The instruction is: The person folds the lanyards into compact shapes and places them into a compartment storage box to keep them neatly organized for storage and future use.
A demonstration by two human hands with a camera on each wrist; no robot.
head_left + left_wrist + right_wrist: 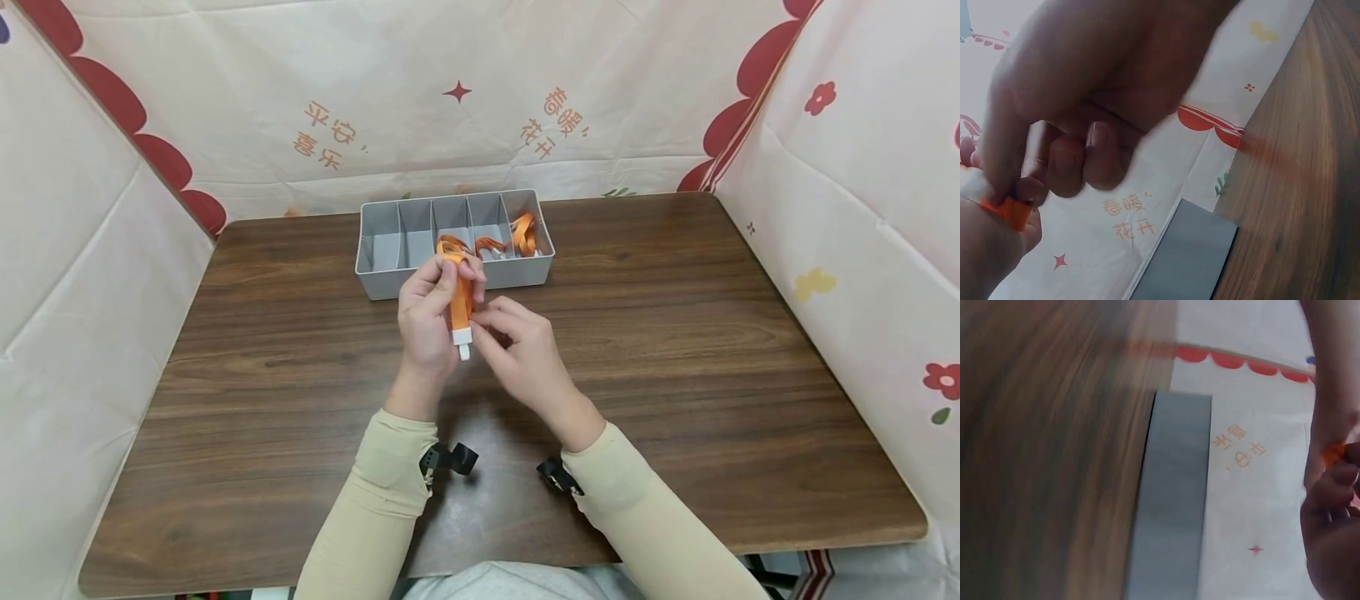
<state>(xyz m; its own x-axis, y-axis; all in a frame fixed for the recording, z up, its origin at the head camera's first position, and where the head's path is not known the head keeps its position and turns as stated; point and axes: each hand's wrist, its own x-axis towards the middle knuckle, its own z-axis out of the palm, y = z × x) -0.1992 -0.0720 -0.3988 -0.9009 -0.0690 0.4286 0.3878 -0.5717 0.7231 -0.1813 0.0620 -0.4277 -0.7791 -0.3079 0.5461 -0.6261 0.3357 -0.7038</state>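
In the head view, an orange lanyard (pixel 460 304) with a white plastic clip (pixel 462 340) at its lower end hangs folded in my left hand (pixel 429 312), which grips it between thumb and fingers. My right hand (pixel 525 346) is beside it, thumb and fingertips pinching the strap's edge just above the clip. The left wrist view has my right hand (pixel 1091 94) over a short piece of orange strap (pixel 1015 212). A bit of orange strap (pixel 1333 454) also shows by my right hand's fingers at the edge of the right wrist view.
Behind the hands stands a grey divided box (pixel 390 283). Its rightmost compartment holds a coiled orange lanyard (pixel 524 235), and another orange lanyard (pixel 490 245) lies one compartment to the left. Patterned cloth walls (pixel 465 50) border the brown wooden table (pixel 675 333).
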